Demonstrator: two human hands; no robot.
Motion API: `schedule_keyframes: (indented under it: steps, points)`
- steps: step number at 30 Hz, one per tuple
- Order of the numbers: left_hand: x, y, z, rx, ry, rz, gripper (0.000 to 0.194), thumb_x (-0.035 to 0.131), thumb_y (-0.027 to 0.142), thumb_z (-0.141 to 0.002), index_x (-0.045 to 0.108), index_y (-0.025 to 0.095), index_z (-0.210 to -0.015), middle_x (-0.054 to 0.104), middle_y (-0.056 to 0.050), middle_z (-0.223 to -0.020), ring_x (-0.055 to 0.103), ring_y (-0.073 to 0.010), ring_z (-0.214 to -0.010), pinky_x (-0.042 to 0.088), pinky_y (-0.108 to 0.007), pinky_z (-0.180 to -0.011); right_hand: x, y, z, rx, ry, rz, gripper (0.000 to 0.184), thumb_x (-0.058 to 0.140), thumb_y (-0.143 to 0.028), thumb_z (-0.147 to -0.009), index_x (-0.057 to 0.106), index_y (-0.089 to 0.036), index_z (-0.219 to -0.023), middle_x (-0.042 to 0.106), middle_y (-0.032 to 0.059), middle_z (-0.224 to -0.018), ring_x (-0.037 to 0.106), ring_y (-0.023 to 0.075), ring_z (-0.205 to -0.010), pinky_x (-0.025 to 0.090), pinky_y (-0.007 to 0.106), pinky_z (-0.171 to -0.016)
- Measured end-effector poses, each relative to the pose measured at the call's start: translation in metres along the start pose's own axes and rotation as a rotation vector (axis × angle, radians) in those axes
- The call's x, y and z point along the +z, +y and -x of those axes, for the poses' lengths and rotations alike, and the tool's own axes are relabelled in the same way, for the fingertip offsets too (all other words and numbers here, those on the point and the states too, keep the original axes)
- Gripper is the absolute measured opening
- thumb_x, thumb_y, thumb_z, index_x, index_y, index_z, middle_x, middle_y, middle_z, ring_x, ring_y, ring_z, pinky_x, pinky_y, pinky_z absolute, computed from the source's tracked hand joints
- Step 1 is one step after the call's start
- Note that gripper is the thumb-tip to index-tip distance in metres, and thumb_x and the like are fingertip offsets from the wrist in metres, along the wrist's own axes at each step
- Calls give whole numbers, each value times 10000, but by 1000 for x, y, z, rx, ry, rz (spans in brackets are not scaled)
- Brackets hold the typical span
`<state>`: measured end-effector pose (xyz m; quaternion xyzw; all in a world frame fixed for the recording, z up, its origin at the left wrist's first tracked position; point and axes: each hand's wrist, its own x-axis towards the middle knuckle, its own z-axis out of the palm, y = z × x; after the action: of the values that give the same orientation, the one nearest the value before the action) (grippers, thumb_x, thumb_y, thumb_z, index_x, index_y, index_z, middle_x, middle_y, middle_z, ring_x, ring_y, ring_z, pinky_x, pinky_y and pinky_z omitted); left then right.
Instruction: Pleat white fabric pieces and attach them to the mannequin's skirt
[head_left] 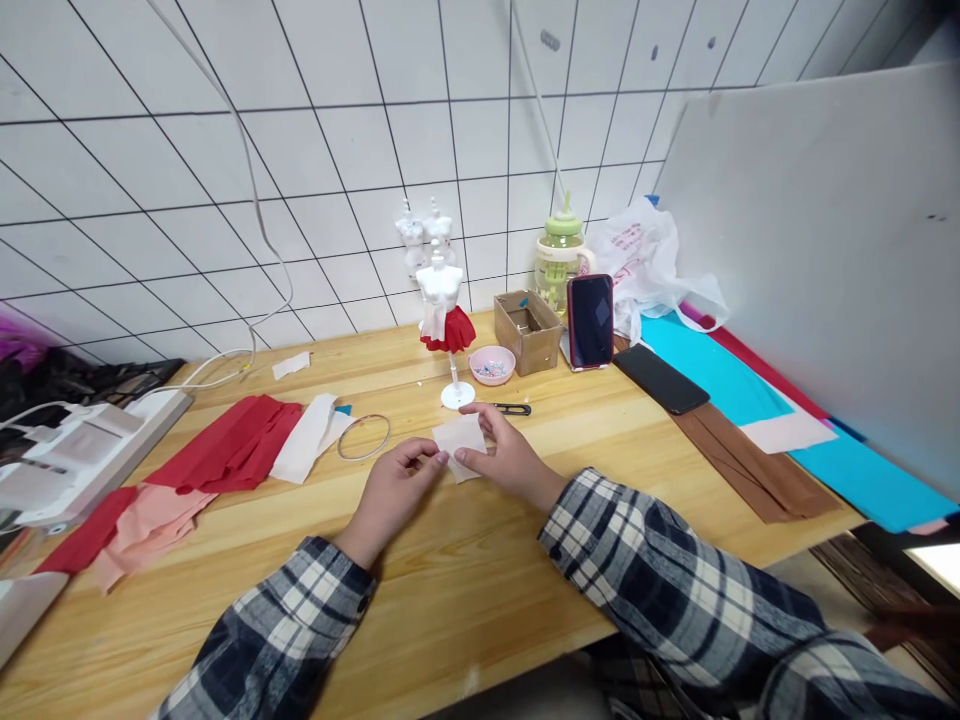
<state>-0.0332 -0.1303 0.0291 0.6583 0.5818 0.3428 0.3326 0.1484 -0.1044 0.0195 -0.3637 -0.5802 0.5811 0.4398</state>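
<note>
A small piece of pale fabric [459,436] is held between my two hands, just above the wooden table. My left hand [399,492] pinches its left edge between thumb and fingertips. On the other side, my right hand [511,458] grips the right edge, thumb in front and fingers behind. Beyond the fabric stands a small white mannequin [441,285] on a round base, dressed in a red skirt [454,330] with a pale piece at its front. Black thread snips [513,409] lie just behind my right hand.
A pink bowl of beads [493,366], a cardboard box [528,335] and an upright phone [590,320] stand behind. A metal ring [364,438] and red cloth [225,445] lie left. Brown fabric [750,465], a dark phone [661,379] and blue fabric [712,365] lie right.
</note>
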Motion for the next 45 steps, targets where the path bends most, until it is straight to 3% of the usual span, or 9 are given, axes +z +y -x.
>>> schedule_keyframes:
  steps: [3,7,14,22,27,31,35,38,45]
  points:
    - [1,-1,1,112,-53,-102,269,586,435,-850,698,191,-839,722,-56,-887,656,-212,-851,507,-336,-795,-6,-4,0,-15,-6,89,620,711,-260,-746,448,-223,-1306,635,33,-1050,607,140,-815,492,278,-739]
    - [3,0,3,199,-60,-120,252,599,419,-850,718,203,-901,726,-69,-973,657,-223,-940,496,-373,-903,-9,-7,-1,-25,56,127,502,685,-230,-755,532,-212,-1234,560,-33,-779,532,122,-657,431,258,-633]
    - [0,6,3,168,9,-27,233,614,409,-841,719,202,-852,736,-50,-908,671,-202,-862,527,-337,-848,-4,-8,2,4,88,39,483,676,-242,-753,530,-209,-1212,529,-44,-731,498,114,-597,402,246,-566]
    - [1,7,3,186,11,-3,208,645,390,-818,723,206,-875,736,-50,-940,668,-203,-897,515,-348,-889,0,-6,1,90,164,-8,462,682,-286,-739,550,-206,-1174,593,-11,-814,558,135,-671,461,265,-626]
    - [1,8,4,124,-17,38,217,621,390,-834,704,193,-866,728,-46,-913,662,-198,-876,506,-330,-862,4,-5,3,-4,207,142,459,660,-256,-754,536,-197,-1192,634,30,-921,603,164,-760,491,300,-686]
    - [-1,10,5,121,3,1,234,602,402,-848,693,186,-857,716,-49,-902,650,-202,-861,490,-338,-863,-1,-11,7,-358,344,477,458,670,-224,-786,551,-201,-1228,632,89,-1161,582,211,-1004,476,355,-845]
    - [-2,10,5,139,58,-35,228,593,399,-852,680,189,-832,706,-42,-862,642,-201,-835,490,-335,-835,-4,-20,11,-616,158,724,103,603,-274,-903,680,-207,-919,694,36,-849,593,189,-847,438,357,-843]
    - [-2,10,6,184,83,-59,208,590,383,-856,676,197,-820,705,-37,-848,643,-199,-825,494,-331,-811,-1,-18,12,-611,90,768,124,595,-265,-918,698,-196,-918,713,36,-854,606,183,-827,440,338,-806]
    - [-2,6,7,333,132,-191,142,605,319,-863,684,208,-825,704,-41,-850,634,-198,-844,493,-337,-802,1,-9,10,-505,88,714,79,658,-225,-868,732,-202,-883,730,12,-810,633,154,-773,441,279,-743]
